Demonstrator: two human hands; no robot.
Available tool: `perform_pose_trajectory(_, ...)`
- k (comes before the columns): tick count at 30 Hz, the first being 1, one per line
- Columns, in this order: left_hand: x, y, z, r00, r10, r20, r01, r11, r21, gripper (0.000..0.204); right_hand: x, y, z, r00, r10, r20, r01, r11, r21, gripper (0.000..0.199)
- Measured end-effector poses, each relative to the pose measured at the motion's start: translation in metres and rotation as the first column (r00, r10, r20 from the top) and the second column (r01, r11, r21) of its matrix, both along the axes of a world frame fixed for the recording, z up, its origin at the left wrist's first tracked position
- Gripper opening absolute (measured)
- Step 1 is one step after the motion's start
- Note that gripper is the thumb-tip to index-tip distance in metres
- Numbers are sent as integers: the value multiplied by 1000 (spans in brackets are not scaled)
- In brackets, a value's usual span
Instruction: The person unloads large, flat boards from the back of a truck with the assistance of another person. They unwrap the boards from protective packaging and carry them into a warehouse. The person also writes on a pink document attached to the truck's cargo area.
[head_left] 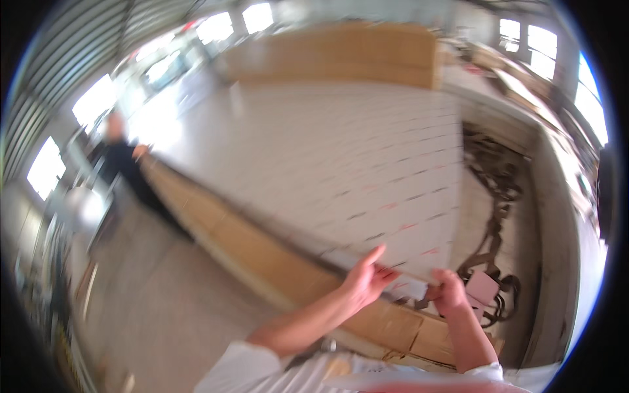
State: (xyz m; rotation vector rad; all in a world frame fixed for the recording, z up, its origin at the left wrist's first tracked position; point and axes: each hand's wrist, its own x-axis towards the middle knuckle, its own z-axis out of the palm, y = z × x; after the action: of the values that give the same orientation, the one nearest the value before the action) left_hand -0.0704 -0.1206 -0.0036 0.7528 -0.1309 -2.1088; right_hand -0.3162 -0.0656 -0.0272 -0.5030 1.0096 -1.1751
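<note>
One left hand [368,283] spread, right hand [449,293] pinching a sheet [341,170] by its edge, roomy recess [478,213] alongside

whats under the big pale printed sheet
Mostly hidden: the pale printed sheet covers what lies beneath it. Past its right edge, tangled dark strips and a pink piece show; whether they continue underneath is hidden.
</note>
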Motion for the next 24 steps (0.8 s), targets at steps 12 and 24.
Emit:
perform_pose_trajectory(12, 4, 9, 13, 995, -15, 101, 38, 974, -225, 36, 14, -3, 7, 999, 42, 13, -40, 995, -90, 43)
perform_pose_trajectory(24, 11, 18, 16, 991, 21, 129, 35, 911, -411, 40, 19, 8, 30, 985, 110, -132, -138, 964, -228, 55)
